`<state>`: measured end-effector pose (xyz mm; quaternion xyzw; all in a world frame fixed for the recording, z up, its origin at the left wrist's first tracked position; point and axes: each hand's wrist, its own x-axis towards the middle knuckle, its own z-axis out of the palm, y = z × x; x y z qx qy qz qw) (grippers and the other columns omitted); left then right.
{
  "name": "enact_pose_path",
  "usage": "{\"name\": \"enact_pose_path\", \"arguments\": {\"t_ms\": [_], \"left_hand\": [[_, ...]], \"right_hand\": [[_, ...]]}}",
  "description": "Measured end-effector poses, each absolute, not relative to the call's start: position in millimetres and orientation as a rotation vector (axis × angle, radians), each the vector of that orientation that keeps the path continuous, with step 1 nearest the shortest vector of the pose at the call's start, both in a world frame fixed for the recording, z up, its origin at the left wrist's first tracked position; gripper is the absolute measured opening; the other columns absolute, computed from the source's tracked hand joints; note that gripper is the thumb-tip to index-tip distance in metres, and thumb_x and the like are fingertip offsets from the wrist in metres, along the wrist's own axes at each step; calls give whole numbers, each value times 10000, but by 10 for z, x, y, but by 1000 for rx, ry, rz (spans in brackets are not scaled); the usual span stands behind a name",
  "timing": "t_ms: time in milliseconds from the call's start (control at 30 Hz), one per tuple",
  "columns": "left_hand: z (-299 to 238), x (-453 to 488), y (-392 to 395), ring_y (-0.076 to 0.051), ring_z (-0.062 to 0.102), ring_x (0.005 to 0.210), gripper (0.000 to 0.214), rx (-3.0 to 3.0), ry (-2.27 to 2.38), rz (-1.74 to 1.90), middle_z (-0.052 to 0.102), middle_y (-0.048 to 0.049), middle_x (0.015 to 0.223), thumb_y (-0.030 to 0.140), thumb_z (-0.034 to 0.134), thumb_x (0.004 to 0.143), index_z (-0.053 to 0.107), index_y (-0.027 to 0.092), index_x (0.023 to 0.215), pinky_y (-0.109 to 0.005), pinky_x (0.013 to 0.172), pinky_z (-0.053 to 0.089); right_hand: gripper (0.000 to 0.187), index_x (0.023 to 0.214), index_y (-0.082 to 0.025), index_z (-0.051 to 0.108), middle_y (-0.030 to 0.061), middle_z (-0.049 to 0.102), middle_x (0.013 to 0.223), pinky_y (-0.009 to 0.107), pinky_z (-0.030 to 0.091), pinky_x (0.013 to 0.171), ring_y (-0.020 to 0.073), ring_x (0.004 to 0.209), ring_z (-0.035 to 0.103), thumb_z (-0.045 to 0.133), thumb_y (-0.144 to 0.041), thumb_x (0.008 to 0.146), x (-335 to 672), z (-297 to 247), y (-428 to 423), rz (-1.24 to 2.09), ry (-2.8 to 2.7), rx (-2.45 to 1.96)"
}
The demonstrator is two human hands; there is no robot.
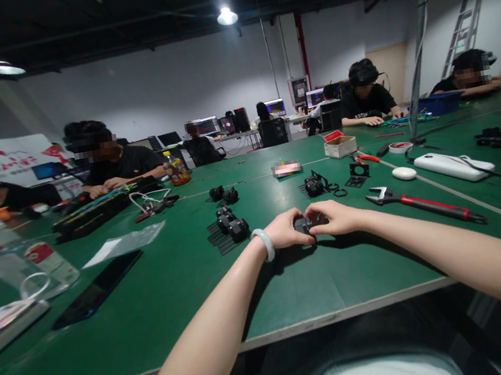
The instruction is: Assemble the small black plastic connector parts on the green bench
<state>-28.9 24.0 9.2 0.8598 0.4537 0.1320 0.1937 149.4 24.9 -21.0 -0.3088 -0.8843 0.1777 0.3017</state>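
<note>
My left hand (286, 229), with a pale bangle (264, 244) at the wrist, is closed on a black threaded plastic fitting (303, 225) just above the green table (278, 298). From the other side my right hand (336, 218) grips the same fitting, its fingers partly hiding it. To the left, several similar black fittings (232, 225) lie on black slatted pieces. Beyond my hands is another fitting (314, 186) beside an upright black plate, with loose black hex nuts (338, 191) near it. A black bracket (357, 175) stands further right.
An adjustable wrench (426, 203) with red-black handle lies right, near a white power strip (453, 166) and a metal pole (418, 25). Left are a phone (99, 289), a plastic bag (124, 243) and a clear bottle (7, 254). Several people work across the table.
</note>
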Motion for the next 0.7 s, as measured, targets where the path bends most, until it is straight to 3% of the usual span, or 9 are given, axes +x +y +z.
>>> {"name": "enact_pose_path", "arguments": {"t_ms": [267, 700], "left_hand": [[69, -296, 257, -147, 495, 667, 553, 2424, 1238, 367, 518, 14, 743, 438, 622, 439, 482, 162, 897, -214, 555, 376], [76, -296, 267, -162, 510, 656, 555, 2460, 1260, 357, 548, 0, 738, 464, 620, 440, 511, 152, 887, -216, 538, 370]], "right_hand": [[340, 931, -144, 477, 65, 535, 844, 286, 388, 659, 167, 752, 493, 556, -324, 655, 1521, -127, 202, 241, -2417, -741], [428, 941, -164, 426, 51, 473, 895, 287, 383, 691, 167, 797, 462, 615, -257, 569, 1520, -150, 197, 235, -2447, -683]]}}
